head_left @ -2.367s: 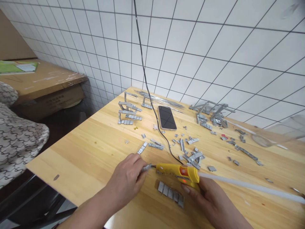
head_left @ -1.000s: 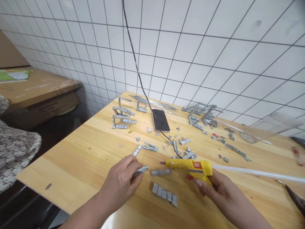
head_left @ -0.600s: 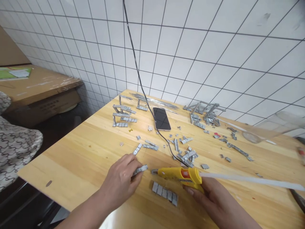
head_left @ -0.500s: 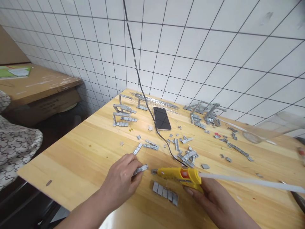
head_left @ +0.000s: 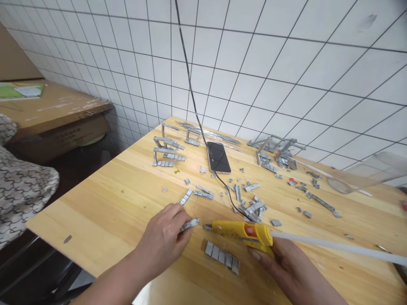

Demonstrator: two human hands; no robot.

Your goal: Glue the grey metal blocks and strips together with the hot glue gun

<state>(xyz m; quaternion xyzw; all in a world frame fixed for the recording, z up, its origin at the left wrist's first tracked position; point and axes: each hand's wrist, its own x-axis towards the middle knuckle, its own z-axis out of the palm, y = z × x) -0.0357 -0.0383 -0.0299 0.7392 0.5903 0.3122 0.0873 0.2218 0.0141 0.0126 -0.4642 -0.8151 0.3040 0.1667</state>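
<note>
My left hand [head_left: 167,235] pinches a small grey strip [head_left: 190,224], its free end sticking out to the right past my fingertips. Wrapped round the handle of a yellow glue gun [head_left: 240,230] is my right hand [head_left: 289,267]. The gun's nozzle points left, a short gap away from the strip's end. A long white glue stick [head_left: 333,245] comes out of the gun's rear. Below the nozzle lies a segmented grey piece [head_left: 221,256], flat on the wooden table [head_left: 121,212]. Another segmented strip [head_left: 185,197] lies just beyond my left fingers.
Beside a phone [head_left: 218,158], small grey frames [head_left: 165,152] stand at the left, with more frames [head_left: 280,152] at the right. Loose grey pieces [head_left: 254,207] lie mid-table. A black cord [head_left: 190,84] hangs across the wall. A clear container [head_left: 365,173] is at the right.
The camera view has shifted slightly, so the scene sits a little further right. Both hands keep their holds, and the strip and glue gun remain almost in place.
</note>
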